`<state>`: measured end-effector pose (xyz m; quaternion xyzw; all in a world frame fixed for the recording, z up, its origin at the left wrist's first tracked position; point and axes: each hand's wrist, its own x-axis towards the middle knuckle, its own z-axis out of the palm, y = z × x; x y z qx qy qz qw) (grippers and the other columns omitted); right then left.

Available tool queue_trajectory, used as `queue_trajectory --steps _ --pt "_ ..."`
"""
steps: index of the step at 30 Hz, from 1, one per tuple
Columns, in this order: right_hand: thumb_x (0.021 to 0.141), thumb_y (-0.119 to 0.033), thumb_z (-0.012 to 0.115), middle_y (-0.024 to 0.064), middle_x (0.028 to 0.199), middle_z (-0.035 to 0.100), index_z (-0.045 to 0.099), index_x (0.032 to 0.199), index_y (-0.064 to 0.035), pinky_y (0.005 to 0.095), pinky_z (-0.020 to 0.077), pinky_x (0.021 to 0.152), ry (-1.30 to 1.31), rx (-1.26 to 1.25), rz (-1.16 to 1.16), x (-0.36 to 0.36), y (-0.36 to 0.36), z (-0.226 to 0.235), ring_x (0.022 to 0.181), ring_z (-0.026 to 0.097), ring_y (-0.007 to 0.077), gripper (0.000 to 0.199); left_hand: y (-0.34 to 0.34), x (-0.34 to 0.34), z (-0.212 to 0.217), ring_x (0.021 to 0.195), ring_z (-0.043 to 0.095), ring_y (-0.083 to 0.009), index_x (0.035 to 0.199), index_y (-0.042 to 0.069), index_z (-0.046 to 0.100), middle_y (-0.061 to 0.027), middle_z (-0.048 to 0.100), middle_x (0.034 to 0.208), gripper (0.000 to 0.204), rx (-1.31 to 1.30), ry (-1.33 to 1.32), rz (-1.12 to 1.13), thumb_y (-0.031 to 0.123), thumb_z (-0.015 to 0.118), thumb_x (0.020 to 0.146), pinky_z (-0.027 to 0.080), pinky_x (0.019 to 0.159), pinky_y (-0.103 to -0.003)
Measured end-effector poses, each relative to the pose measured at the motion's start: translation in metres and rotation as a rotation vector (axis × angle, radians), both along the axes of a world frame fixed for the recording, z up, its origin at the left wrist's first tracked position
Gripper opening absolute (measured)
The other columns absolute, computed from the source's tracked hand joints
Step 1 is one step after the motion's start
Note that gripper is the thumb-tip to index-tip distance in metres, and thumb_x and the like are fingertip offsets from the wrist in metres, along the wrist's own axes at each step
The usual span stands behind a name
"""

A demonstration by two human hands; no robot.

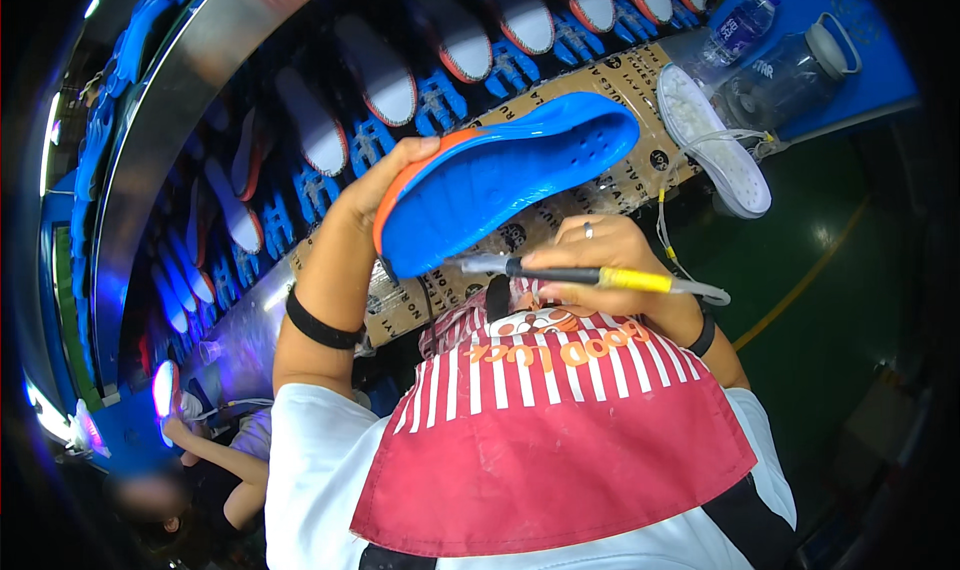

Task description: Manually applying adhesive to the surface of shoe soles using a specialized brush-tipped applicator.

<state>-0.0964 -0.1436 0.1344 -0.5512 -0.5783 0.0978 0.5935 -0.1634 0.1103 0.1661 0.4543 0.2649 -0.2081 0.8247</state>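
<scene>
My left hand [372, 188] grips the heel end of a blue shoe [465, 202] with an orange edge. Its hollow inside faces me, and small holes dot the far end toward the right. In my right hand [608, 248] is a brush [562, 273] with a black and yellow handle, held like a pen. A clear tube runs from the handle's back end. The pale bristles point left, close to the shoe's near edge; whether they touch it I cannot tell.
Cardboard [645, 85] covers the bench under my hands. Beyond it, several pale soles [462, 45] with orange rims sit beside blue pieces [512, 68]. A white shoe-shaped tray [722, 160], a purple-labelled bottle [742, 28] and a clear jug [785, 82] stand right. Another person's hand [178, 432] holds a shoe.
</scene>
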Motion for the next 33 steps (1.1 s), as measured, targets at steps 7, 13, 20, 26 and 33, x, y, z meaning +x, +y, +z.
queue_trajectory --steps 7,13,20,26,33 --pt "0.078 -0.011 0.07 0.005 0.073 0.066 0.069 0.094 0.0015 0.0223 0.0461 0.058 0.577 -0.18 -0.27 0.013 -0.005 -0.004 0.063 0.058 0.0071 0.021 -0.027 -0.007 -0.035 0.109 0.056 -0.0329 0.131 0.006 0.046 -0.0187 0.054 0.125 0.068 -0.147 -0.181 0.114 0.044 0.059 0.076 0.045 0.094 -0.045" --pt "0.081 -0.012 0.066 0.0052 0.075 0.067 0.067 0.099 0.0026 0.0211 0.0465 0.059 0.55 -0.055 -0.635 0.036 -0.018 -0.014 0.065 0.06 0.0089 0.023 -0.024 -0.001 -0.046 0.11 0.056 -0.0318 0.132 0.006 0.044 -0.0174 0.053 0.126 0.07 -0.171 -0.204 0.124 0.044 0.06 0.075 0.048 0.092 -0.045" --pt "0.072 -0.004 0.07 0.0137 0.074 0.064 0.067 0.094 0.003 0.0276 0.0458 0.06 0.044 -0.077 -0.505 0.03 -0.041 0.015 0.063 0.061 0.0204 0.024 -0.043 0.005 -0.047 0.114 0.054 -0.0318 0.136 0.004 0.037 -0.0179 0.049 0.13 0.082 -0.037 -0.429 0.079 0.048 0.063 0.072 0.045 0.096 -0.047" --pt "0.079 -0.006 0.067 0.0092 0.079 0.067 0.066 0.1 0.0045 0.0218 0.0479 0.065 0.517 0.102 -0.734 0.03 -0.072 0.017 0.068 0.061 0.011 0.024 -0.064 0.043 0.022 0.115 0.052 -0.0325 0.138 0.002 0.032 -0.0188 0.048 0.131 0.091 0.042 -0.728 0.114 0.052 0.062 0.068 0.044 0.097 -0.046" --pt "0.08 -0.007 0.067 0.0086 0.077 0.067 0.065 0.101 0.0059 0.0212 0.0485 0.066 0.717 0.131 -0.76 0.017 -0.086 0.017 0.068 0.062 0.0107 0.025 -0.053 0.173 0.157 0.12 0.046 -0.0322 0.133 0.007 0.04 -0.0162 0.048 0.13 0.054 -0.171 -1.12 0.341 0.044 0.031 0.096 0.036 0.102 -0.049"
